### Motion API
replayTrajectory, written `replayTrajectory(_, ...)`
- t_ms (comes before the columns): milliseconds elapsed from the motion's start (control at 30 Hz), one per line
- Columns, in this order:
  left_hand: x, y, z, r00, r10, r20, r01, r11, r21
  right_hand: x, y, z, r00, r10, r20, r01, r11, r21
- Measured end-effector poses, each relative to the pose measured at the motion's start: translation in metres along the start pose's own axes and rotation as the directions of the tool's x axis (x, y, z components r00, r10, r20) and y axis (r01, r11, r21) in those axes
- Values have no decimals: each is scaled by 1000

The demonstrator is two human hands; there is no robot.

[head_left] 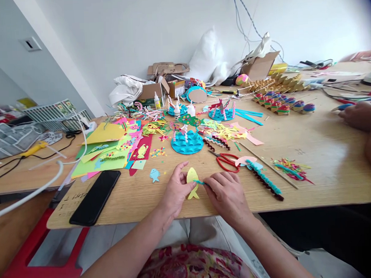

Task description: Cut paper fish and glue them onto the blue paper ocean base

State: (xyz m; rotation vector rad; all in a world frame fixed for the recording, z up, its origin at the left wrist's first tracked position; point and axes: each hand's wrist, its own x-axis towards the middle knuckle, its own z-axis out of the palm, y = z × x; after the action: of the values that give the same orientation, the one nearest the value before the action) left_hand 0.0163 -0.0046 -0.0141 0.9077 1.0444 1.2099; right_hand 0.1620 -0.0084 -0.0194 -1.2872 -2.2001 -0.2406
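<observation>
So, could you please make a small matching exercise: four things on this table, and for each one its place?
Things:
1. yellow paper fish
2. black phone
3. red scissors
4. blue paper fish

Places:
A. near the table's front left edge
B. between the left hand and right hand
C. flat on the table, left of the left hand
D. beyond the right hand

Pairs: 1-B, 2-A, 3-D, 4-C
</observation>
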Motion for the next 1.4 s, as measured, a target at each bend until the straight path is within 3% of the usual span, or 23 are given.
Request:
replayTrajectory(200, 3, -3, 1, 999, 24, -29, -23, 999, 39, -1, -3, -1, 1000, 20, 0, -20, 1000, 21)
replayTrajectory(433, 4, -3, 0, 1000, 19, 1, -19, 1000, 24, 1, 7, 4, 987, 98, 128, -131, 949, 288)
replayTrajectory(600, 1, 0, 2, 999, 18, 28, -18, 999, 27, 7, 9, 3, 983, 90, 160, -145, 914, 378)
replayTrajectory(900, -1, 8, -2, 995, -67, 70, 67, 998, 13, 13, 10, 2, 950, 140, 278, -286, 745, 603)
replayTrajectory(1133, -1, 9, -2, 997, -68, 47, 69, 998, -2, 15, 6, 7, 921, 222, 321, -375, 732, 568)
replayTrajectory(1400, -5, 17, -4, 997, -39, 73, 39, 999, 5, 16, -1, 3, 932, 237, 275, -353, 772, 529)
